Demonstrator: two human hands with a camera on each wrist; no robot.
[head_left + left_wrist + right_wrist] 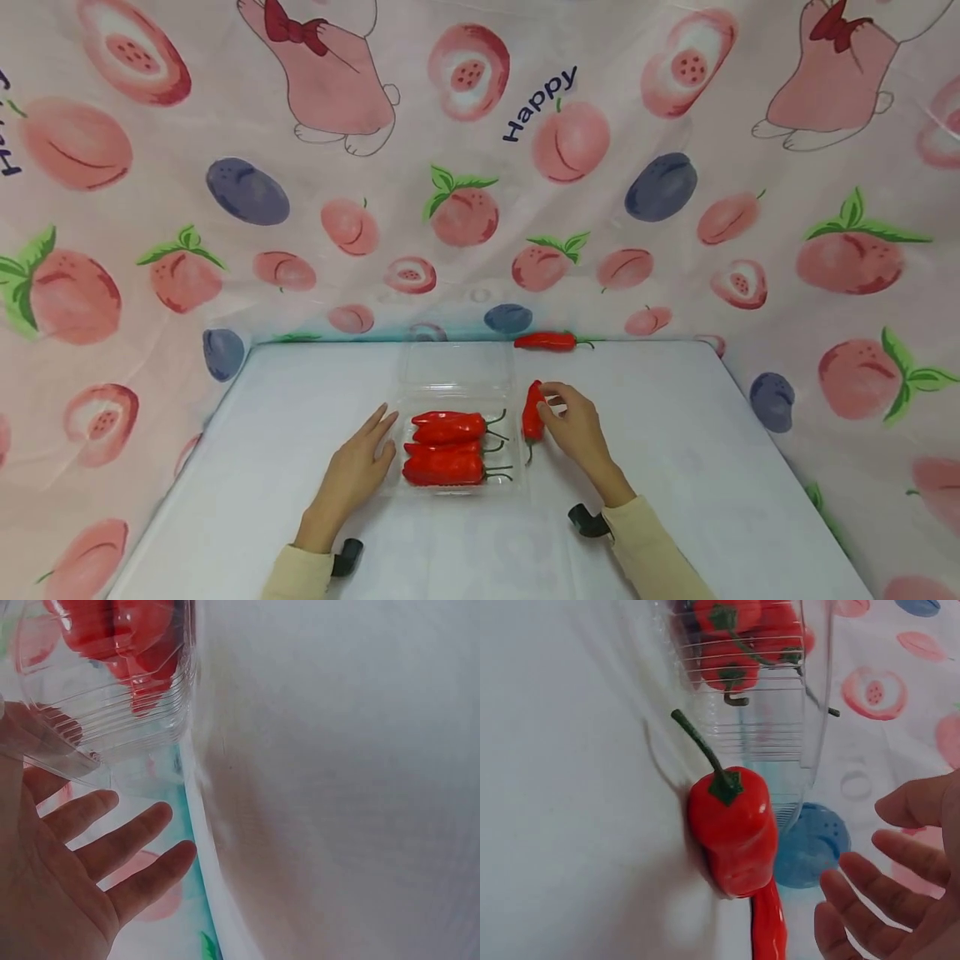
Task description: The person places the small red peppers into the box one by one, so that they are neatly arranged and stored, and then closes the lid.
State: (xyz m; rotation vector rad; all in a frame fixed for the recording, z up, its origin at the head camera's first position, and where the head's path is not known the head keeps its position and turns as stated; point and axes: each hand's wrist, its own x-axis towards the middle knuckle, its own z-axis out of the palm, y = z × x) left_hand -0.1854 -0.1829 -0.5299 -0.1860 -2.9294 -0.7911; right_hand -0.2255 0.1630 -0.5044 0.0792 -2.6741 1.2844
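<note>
Several red chili peppers (pixel 448 468) with green stems lie side by side in a clear plastic box (pixel 457 490), whose lid (pixel 457 367) is folded back away from me. My left hand (pixel 356 471) is at the box's left side, fingers spread; the left wrist view shows the fingers extended near the box wall, and whether they touch it I cannot tell. One loose red chili pepper (pixel 735 832) lies on the table to the right of the box. Beside it is my right hand (pixel 576 427), its fingers slightly bent and apart from the pepper in the right wrist view.
Another red chili pepper (pixel 546 341) lies at the far edge of the white table (pixel 660 450), behind the box and to its right. A fruit-patterned cloth (pixel 480 208) hangs behind the table and along its sides.
</note>
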